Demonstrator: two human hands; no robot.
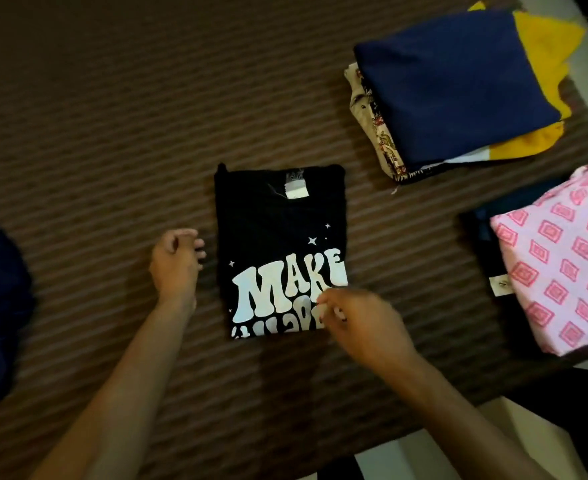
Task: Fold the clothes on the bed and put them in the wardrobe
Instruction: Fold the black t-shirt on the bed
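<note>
A person's right hand (358,323) curls loosely over the near right corner of a folded black cotton T-shirt with white lettering (280,251) on the brown striped bed (112,116); whether its fingers pinch cloth is unclear. The left hand (176,261), loosely curled and holding nothing, hovers just left. Best lifted from beneath with both hands, keeping folds flat. Folded stacks wait far right.
</note>
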